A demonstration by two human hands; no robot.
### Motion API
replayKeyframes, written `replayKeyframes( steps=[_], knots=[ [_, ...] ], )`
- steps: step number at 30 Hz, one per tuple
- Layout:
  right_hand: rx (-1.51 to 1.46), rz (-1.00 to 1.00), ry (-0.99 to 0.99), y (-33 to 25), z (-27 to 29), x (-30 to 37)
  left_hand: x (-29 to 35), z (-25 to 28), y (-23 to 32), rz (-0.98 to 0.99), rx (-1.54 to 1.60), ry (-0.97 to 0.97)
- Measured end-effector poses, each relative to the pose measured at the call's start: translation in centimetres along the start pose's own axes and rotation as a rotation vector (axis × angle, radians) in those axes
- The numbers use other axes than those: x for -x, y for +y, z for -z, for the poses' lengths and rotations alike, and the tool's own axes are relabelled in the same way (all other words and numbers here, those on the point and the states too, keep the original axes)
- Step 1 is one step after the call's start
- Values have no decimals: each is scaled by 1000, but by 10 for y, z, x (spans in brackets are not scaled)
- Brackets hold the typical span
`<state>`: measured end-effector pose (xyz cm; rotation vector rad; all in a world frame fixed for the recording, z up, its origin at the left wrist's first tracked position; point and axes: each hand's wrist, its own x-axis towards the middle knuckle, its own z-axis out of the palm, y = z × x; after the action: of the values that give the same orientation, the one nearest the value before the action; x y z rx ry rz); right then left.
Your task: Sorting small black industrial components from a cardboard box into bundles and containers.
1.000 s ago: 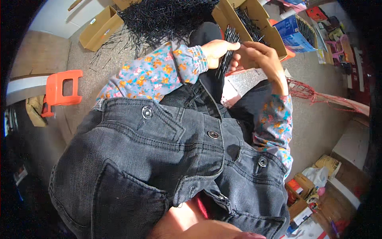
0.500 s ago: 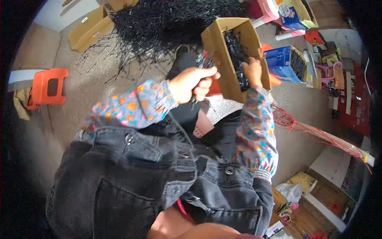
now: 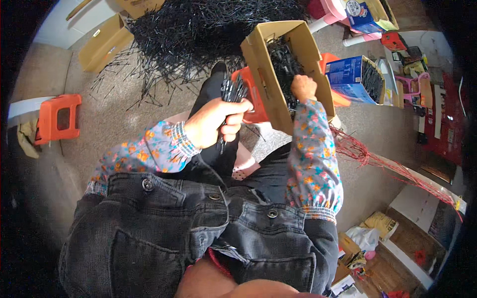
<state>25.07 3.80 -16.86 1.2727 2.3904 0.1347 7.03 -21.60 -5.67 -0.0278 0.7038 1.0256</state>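
My left hand [image 3: 213, 121] is closed around an upright bundle of thin black sticks [image 3: 232, 91], just left of a long cardboard box [image 3: 255, 67]. Many more black sticks [image 3: 282, 57] lie inside that box. My right hand [image 3: 304, 88] reaches in over its right side with the fingers curled like a fist; what they hold, if anything, is hidden. Beneath the box an orange stool [image 3: 257, 114] shows on both sides.
A big heap of black sticks [image 3: 198, 37] spreads over the floor ahead, beside an open cardboard box [image 3: 105, 43]. A blue box [image 3: 345, 74] of dark sticks stands at the right. Red wire strands [image 3: 365, 155] stretch rightward, and another orange stool [image 3: 59, 118] is far left.
My left hand has moved left and slightly down with the bundle, away from the box. My right hand has shifted slightly left, still in the box, and its fingers now look more curled.
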Motion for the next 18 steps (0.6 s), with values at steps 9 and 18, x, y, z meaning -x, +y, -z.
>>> replayKeyframes(
  steps=[9,18],
  knots=[
    [135,210,182,56,8,64,-2,11,-5,6,-62,-18],
    [-879,-130,176,73,23,96,-6,14,-7,2,-107,-92]
  ],
)
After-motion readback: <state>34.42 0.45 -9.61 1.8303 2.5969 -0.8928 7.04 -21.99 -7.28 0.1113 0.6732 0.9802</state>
